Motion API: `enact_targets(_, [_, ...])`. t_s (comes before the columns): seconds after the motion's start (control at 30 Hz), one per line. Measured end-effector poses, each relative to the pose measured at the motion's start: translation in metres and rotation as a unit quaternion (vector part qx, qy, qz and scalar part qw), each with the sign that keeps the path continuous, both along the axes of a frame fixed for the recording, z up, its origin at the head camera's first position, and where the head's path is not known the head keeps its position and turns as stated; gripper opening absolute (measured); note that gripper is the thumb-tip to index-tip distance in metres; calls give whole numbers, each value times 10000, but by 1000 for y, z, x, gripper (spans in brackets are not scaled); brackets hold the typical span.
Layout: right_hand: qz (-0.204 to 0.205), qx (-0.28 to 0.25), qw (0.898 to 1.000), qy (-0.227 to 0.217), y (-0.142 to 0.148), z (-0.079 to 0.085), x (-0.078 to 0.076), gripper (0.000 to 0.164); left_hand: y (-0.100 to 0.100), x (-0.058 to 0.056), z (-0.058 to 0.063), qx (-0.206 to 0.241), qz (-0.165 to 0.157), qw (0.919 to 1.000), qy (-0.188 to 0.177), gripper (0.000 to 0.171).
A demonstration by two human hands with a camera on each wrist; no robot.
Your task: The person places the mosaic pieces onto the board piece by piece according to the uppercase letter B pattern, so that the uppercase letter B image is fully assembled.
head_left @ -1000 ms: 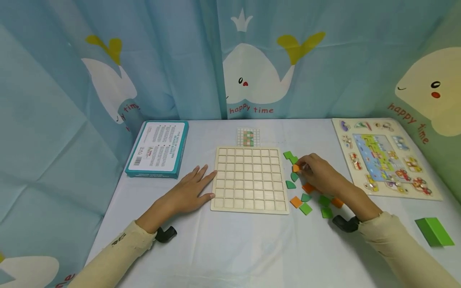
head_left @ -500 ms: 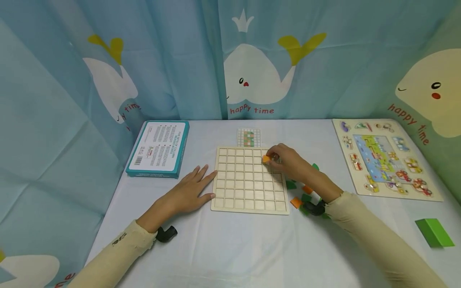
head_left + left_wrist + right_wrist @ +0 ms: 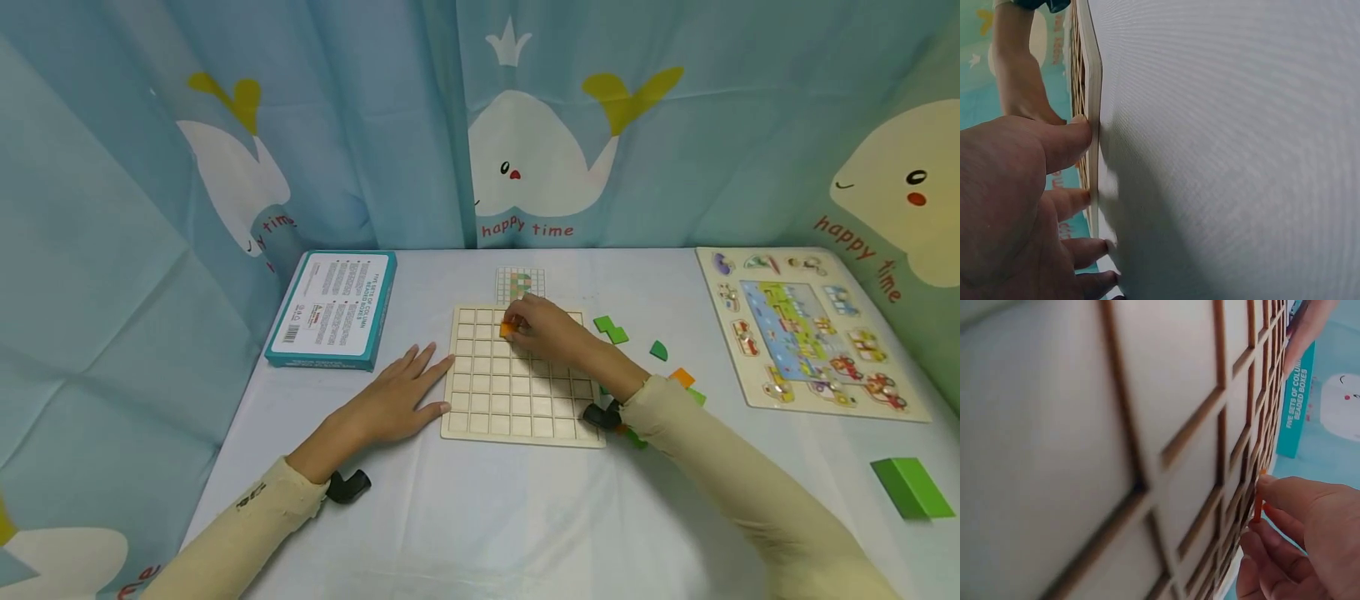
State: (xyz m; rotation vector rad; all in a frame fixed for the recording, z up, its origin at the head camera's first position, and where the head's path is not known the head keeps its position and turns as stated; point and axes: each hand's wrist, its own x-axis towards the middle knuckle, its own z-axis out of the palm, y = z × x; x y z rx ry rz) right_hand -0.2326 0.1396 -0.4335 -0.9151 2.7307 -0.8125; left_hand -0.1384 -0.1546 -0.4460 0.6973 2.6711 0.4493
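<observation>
A pale wooden grid board lies in the middle of the table. My right hand pinches an orange square tile over the board's upper part, near its second row. In the right wrist view the orange tile stands out edge-on between thumb and fingers, close against the grid. My left hand is spread out flat at the board's left edge. Thumb and forefinger touch that edge in the left wrist view, where the hand shows large. A small printed pattern card lies behind the board, partly covered by my right hand.
Right of the board lie loose green tiles, a green quarter-round piece and an orange tile; my right forearm hides others. A teal box is at left. A picture puzzle and a green block are at right.
My right hand has picked the orange tile from the loose pieces and carried it leftward over the board to its upper middle. My left hand has stayed at the board's left edge.
</observation>
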Motion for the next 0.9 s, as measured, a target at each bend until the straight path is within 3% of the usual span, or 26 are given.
enact_targets(0.2, [299,-49,9991,293,-7,-1,0,17,0,0,0,24,-10,10000,-9,74])
enact_targets(0.73, [228,-291,9993,31,-5,-4,4,21,-1,-1,-1,-21,-3,10000,-57,74])
enact_targets(0.9, [-95,-148,9997,-149,14,2,3,25,1,0,0,-44,-4,10000,-41,74])
